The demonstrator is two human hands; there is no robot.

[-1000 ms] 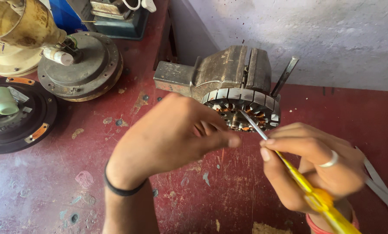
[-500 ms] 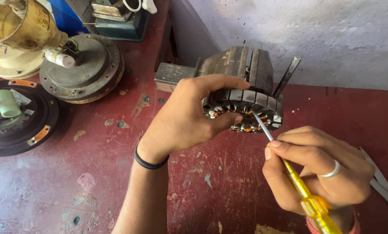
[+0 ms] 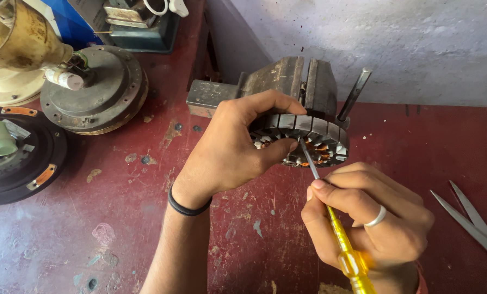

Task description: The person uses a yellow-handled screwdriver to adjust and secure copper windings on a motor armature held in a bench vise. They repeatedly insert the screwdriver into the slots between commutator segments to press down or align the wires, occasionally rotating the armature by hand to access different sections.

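The stator (image 3: 303,137), judged heavy and rigid with fragile windings, is being held in the vise (image 3: 287,81), gripped at its steel rim by the curled left hand (image 3: 227,149), while the screwdriver (image 3: 330,218) is being pinched by the right hand (image 3: 368,218).

Vise (image 3: 287,81) at desk (image 3: 118,218) back, against wall (image 3: 407,43). Stator (image 3: 314,136) clamped at vise front. Left hand (image 3: 227,149) on stator's left side; right hand (image 3: 374,218) in front, screwdriver (image 3: 330,218) tip in stator. Scissors (image 3: 472,223) far right. Motor covers (image 3: 94,90) far left.
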